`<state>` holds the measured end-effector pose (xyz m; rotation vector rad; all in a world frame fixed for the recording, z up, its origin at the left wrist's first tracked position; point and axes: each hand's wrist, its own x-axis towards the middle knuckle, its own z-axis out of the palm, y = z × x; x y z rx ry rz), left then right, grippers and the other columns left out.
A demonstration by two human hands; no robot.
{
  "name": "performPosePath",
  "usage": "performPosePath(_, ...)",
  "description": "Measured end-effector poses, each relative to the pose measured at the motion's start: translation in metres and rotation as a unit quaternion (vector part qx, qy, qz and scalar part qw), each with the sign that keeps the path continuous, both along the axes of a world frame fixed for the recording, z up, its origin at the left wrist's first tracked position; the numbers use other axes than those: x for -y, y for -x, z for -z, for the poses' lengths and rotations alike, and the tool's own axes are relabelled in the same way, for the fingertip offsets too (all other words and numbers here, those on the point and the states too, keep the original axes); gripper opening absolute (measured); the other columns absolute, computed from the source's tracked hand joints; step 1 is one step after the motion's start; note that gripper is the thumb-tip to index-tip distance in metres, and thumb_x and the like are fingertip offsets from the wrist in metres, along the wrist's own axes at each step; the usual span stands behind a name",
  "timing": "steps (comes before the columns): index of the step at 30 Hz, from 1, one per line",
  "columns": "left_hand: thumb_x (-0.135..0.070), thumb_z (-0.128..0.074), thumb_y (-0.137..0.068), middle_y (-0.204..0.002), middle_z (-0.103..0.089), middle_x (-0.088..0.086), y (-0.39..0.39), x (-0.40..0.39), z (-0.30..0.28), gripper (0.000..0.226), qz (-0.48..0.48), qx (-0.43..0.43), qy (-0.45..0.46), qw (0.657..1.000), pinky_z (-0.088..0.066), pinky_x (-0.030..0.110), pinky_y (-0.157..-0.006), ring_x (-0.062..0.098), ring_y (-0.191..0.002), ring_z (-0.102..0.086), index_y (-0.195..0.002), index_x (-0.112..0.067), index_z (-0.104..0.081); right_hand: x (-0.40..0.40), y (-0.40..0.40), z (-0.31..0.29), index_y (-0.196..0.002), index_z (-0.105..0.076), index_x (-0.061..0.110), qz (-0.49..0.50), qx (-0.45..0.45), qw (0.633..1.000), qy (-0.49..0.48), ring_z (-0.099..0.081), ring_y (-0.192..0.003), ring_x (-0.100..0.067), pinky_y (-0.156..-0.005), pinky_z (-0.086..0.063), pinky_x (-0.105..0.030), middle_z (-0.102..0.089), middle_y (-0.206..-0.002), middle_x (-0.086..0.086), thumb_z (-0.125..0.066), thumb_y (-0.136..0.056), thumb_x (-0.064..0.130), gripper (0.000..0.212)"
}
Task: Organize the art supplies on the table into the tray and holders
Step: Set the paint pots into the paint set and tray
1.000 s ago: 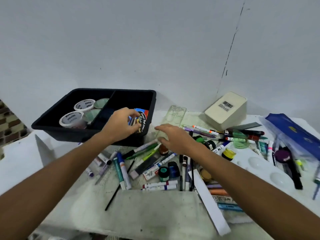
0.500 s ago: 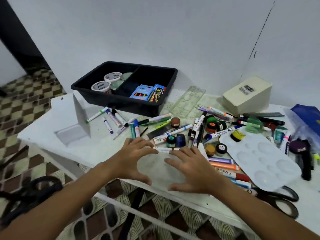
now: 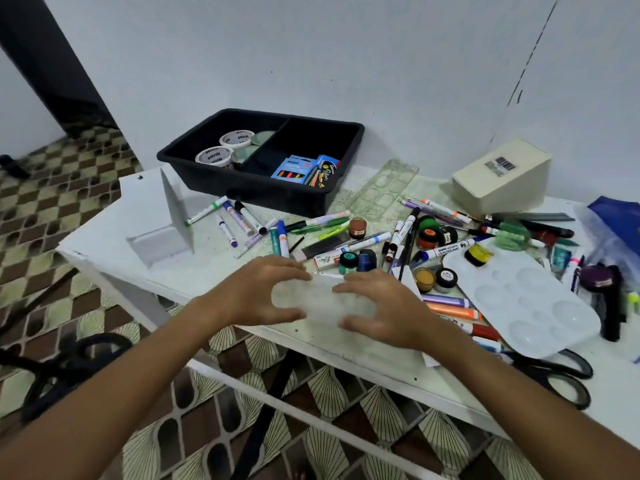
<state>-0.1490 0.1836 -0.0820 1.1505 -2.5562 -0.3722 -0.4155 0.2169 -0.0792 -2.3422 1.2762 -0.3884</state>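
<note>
On my head camera, my left hand and right hand hover over the near edge of the white table, fingers spread and loosely curved, grasping nothing. The black tray sits at eleven o'clock from them, by the wall; its left compartment has two tape rolls, its right a blue marker box. Loose markers and paint pots are scattered from twelve to two o'clock. A white palette lies at three o'clock.
</note>
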Motion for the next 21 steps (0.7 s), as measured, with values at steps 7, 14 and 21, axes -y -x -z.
performPosePath(7, -0.052, -0.056, -0.090, -0.111, -0.067, 0.006, -0.009, 0.008, 0.010, 0.052, 0.015, -0.049, 0.187, 0.981, -0.050, 0.039, -0.083, 0.021, -0.102, -0.061, -0.120, -0.011, -0.064, 0.020, -0.004, -0.008, -0.112, -0.069, 0.028, 0.074, 0.123, 0.982, -0.120, -0.053, -0.079, 0.013, -0.067, -0.038, -0.008, -0.063, -0.096, 0.018, -0.069, -0.068, 0.051, 0.049)
performPosePath(14, -0.064, -0.069, -0.074, -0.115, -0.055, 0.016, -0.014, 0.020, 0.015, 0.077, 0.067, -0.031, 0.340, 0.937, -0.043, 0.043, -0.083, 0.032, -0.100, -0.055, -0.127, -0.012, -0.048, 0.031, -0.003, -0.026, -0.106, -0.071, 0.005, 0.067, 0.236, 0.927, -0.285, -0.070, -0.085, -0.023, -0.078, -0.054, -0.035, -0.074, -0.097, -0.006, -0.066, -0.088, 0.019, 0.023)
performPosePath(21, -0.060, -0.068, -0.074, -0.105, -0.062, 0.017, -0.009, 0.026, 0.018, 0.072, 0.142, 0.009, 0.337, 0.931, -0.048, 0.044, -0.074, 0.033, -0.092, -0.059, -0.120, -0.006, -0.055, 0.028, 0.006, -0.019, -0.112, -0.065, 0.003, 0.078, 0.288, 0.846, -0.443, -0.067, -0.094, -0.040, -0.073, -0.058, -0.039, -0.067, -0.109, -0.028, -0.060, -0.089, 0.029, 0.035)
